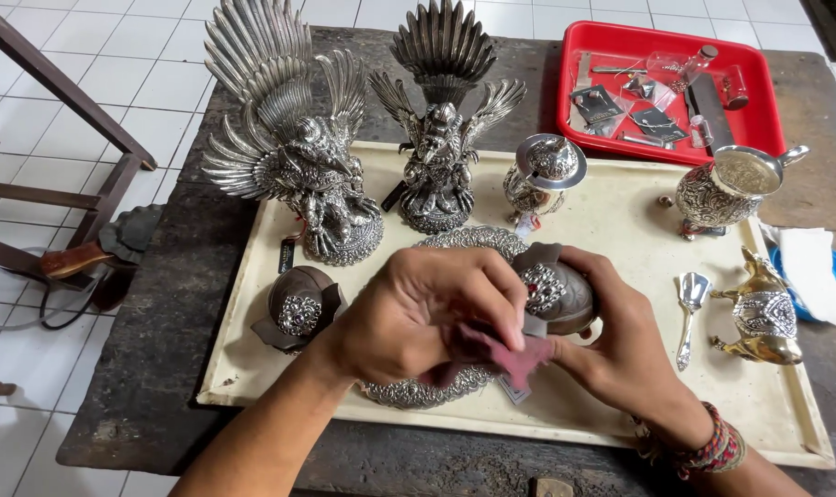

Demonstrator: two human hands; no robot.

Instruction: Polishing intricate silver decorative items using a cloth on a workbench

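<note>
Left hand [418,313] clenched on a red cloth [501,354], right hand [611,340] grasping a brown shell box [551,290], over a silver plate [436,391] on the cream tray [621,230], bird statues [298,156] at 11 o'clock, on the desk [160,350].

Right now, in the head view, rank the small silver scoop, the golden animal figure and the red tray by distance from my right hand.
1. Small silver scoop, just right of the right hand.
2. Golden animal figure, farther right.
3. Red tray, far back right corner.
</note>
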